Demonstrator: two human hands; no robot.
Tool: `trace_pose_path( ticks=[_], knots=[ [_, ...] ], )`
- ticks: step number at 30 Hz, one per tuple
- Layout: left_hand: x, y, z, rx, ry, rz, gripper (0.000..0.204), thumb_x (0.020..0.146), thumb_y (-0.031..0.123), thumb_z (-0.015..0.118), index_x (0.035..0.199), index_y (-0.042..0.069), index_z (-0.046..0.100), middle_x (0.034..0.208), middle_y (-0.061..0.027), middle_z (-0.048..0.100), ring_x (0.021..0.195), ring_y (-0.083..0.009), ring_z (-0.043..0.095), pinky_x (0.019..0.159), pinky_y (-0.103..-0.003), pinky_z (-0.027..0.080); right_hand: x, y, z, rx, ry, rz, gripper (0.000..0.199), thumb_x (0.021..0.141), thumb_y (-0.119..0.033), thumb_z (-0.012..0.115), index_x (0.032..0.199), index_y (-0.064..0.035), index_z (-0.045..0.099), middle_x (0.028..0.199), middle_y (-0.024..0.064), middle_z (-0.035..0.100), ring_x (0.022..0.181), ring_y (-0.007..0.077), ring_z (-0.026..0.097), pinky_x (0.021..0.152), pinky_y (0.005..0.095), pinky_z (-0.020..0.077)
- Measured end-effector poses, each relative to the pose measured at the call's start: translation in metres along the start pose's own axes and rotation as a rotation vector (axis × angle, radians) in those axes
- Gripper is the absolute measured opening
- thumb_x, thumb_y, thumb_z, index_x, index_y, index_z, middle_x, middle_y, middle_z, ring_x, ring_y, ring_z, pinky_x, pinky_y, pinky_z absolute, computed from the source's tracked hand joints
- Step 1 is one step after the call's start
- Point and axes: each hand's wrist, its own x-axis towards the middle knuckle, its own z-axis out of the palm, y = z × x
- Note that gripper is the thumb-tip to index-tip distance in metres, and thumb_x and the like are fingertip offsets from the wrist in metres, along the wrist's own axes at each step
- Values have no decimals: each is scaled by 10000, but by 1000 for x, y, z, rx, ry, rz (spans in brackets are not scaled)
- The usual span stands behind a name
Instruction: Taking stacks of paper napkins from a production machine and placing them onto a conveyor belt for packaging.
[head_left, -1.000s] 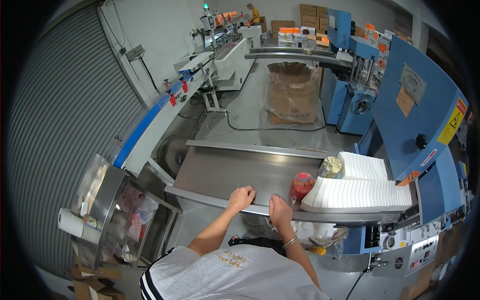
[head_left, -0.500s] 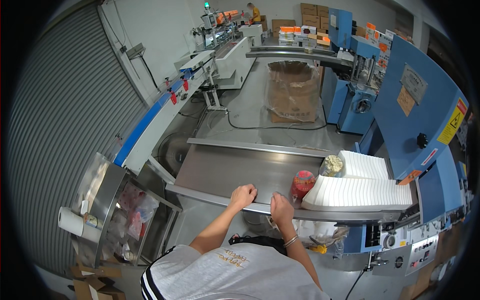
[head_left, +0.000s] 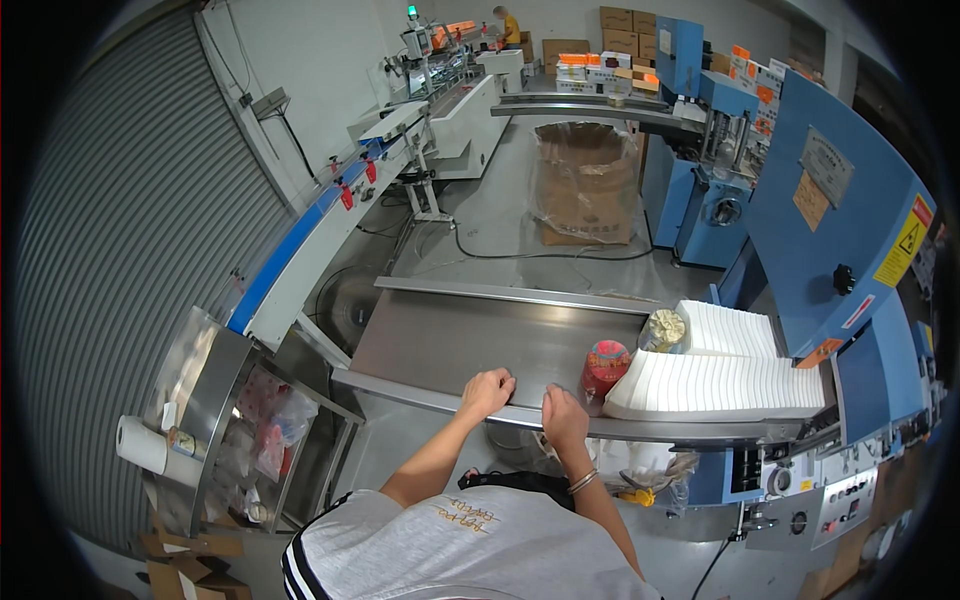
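Note:
My left hand (head_left: pixel 487 393) rests at the near rim of the metal trough (head_left: pixel 470 335), its fingers curled in. A little to the right, my right hand (head_left: pixel 565 415) is also closed at the same rim, and nothing shows in either hand. Just right of it stands a red printed wrapped roll (head_left: pixel 606 366) on the trough. Behind that, a cream-coloured patterned wrapped roll (head_left: pixel 664 331) leans near the paper. Two long rows of white layered paper (head_left: pixel 715 387) fill the trough's right end; the red roll is close to the front row's end.
A blue machine (head_left: pixel 840 200) rises at the right end of the trough. At left are a conveyor with a blue belt (head_left: pixel 285 250) and a metal bin (head_left: pixel 225 400) holding plastic bags. Beyond the trough stands a plastic-lined carton (head_left: pixel 585 190). A person (head_left: pixel 511 28) is far back.

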Motion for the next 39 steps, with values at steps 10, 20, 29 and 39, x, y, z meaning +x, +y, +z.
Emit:
trace_pose_path(
  ticks=[10,20,29,39],
  knots=[
    [-1,2,-1,-7,-5,-2,247,853,314,579,863,90,682,767,-164,668,781,-365,643,721,-444,500,0,0,-1,-28,-14,10,177,878,-172,569,1013,-70,621,869,118,651,809,312,633,682,401,506],
    [0,1,0,-6,-6,7,246,851,313,581,856,89,681,765,-163,668,779,-364,643,720,-445,500,1,-1,-2,-49,-4,-14,161,877,-170,573,1005,-82,613,842,111,641,782,307,631,658,397,505],
    [0,1,1,-3,-15,3,240,853,312,582,850,92,679,757,-156,668,773,-363,643,714,-446,501,1,-2,-3,-67,-1,-7,138,878,-170,576,991,-96,604,819,105,631,771,304,630,644,399,503],
    [-1,3,0,-3,-16,9,241,855,309,581,859,89,678,764,-165,665,782,-370,640,717,-449,498,1,-1,-2,-60,25,-20,142,863,-133,581,996,-89,606,810,105,633,759,303,634,639,397,506]
  ],
)
